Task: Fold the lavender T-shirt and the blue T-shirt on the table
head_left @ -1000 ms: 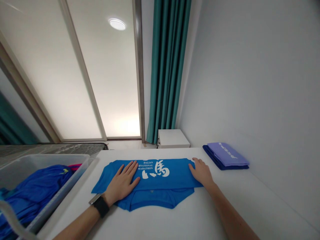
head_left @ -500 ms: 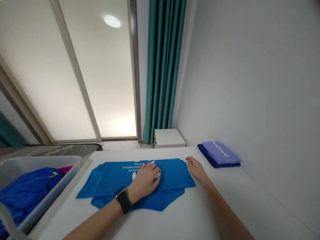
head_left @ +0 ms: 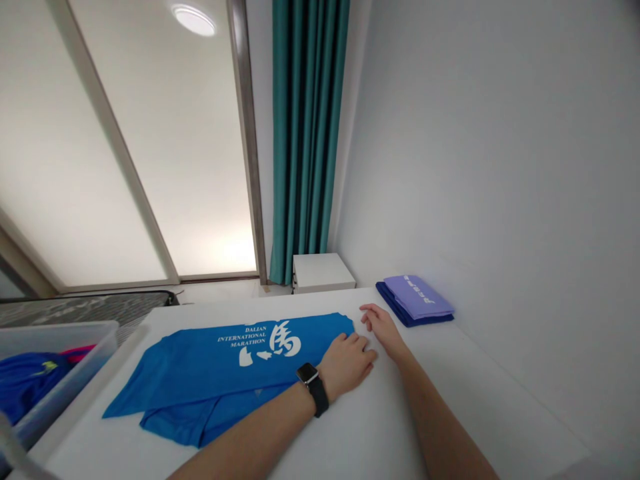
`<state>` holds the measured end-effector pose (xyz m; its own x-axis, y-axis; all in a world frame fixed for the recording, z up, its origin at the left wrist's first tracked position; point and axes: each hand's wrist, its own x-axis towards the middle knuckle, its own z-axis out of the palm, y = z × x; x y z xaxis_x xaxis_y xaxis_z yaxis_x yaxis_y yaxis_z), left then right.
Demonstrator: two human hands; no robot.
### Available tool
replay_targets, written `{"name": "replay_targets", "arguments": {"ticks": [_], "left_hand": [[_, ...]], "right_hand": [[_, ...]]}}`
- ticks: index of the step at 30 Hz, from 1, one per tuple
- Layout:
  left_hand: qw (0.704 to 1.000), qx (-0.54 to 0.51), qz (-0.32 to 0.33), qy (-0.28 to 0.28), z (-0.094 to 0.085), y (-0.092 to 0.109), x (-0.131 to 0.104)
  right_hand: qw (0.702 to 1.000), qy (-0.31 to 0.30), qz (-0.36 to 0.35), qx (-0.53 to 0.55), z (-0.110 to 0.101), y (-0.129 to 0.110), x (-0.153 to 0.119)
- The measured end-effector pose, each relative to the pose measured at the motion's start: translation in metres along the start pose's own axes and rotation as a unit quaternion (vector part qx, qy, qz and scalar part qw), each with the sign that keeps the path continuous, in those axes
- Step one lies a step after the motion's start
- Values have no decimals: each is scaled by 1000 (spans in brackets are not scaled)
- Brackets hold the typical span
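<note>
A blue T-shirt lies on the white table, partly folded, with white "Dalian International Marathon" lettering and a large white character on it. My left hand, wearing a black watch on its wrist, rests palm down over the shirt's right end, its fingers bent a little and apart. That end of the shirt is partly hidden beneath it. Just beyond the shirt's right edge is my right hand, open and loosely curved, with nothing in it. Behind it lies a folded purple garment on top of a folded navy one.
At the left stands a translucent plastic bin with blue and pink clothes in it. The white table meets a wall on the right. Behind it are a small white cabinet, a green curtain and sliding doors.
My left hand has moved right, from the shirt's middle to its right end, uncovering the white print. My right hand stays near the right edge. The view has shifted to the right.
</note>
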<state>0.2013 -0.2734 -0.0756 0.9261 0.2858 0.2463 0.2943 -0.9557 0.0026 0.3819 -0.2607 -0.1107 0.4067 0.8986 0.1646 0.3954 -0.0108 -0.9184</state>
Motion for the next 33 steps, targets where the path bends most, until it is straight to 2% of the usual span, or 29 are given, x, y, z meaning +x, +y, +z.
{"name": "replay_targets", "arguments": {"ticks": [5, 10, 13, 16, 18, 23, 27, 31, 33], "left_hand": [[1000, -24, -1, 5, 0, -3, 0], [988, -141, -65, 9, -1, -11, 0], [966, -232, -105, 49, -7, -21, -3], [931, -309, -155, 116, -19, -39, -9], [910, -335, -193, 153, -27, -54, -14], [877, -365, -251, 186, -35, -85, -25], [874, -359, -249, 212, -34, -93, -27], [868, -377, -230, 226, -42, -85, -27], [856, -429, -198, 209, -48, -78, -27]], "right_hand": [[1000, 9, 2, 16, 0, -1, 0], [1000, 15, -1, 22, 2, 0, 0], [1000, 15, 1, 23, 2, 2, 1], [1000, 15, 6, 26, 2, 4, 3], [999, 16, 9, 29, 0, 4, 3], [999, 11, 5, 32, 5, -6, -1], [997, -48, 12, 52, 21, -25, -11], [982, -101, 116, 108, 33, -39, -21], [973, -117, 149, 134, 34, -37, -23]]}}
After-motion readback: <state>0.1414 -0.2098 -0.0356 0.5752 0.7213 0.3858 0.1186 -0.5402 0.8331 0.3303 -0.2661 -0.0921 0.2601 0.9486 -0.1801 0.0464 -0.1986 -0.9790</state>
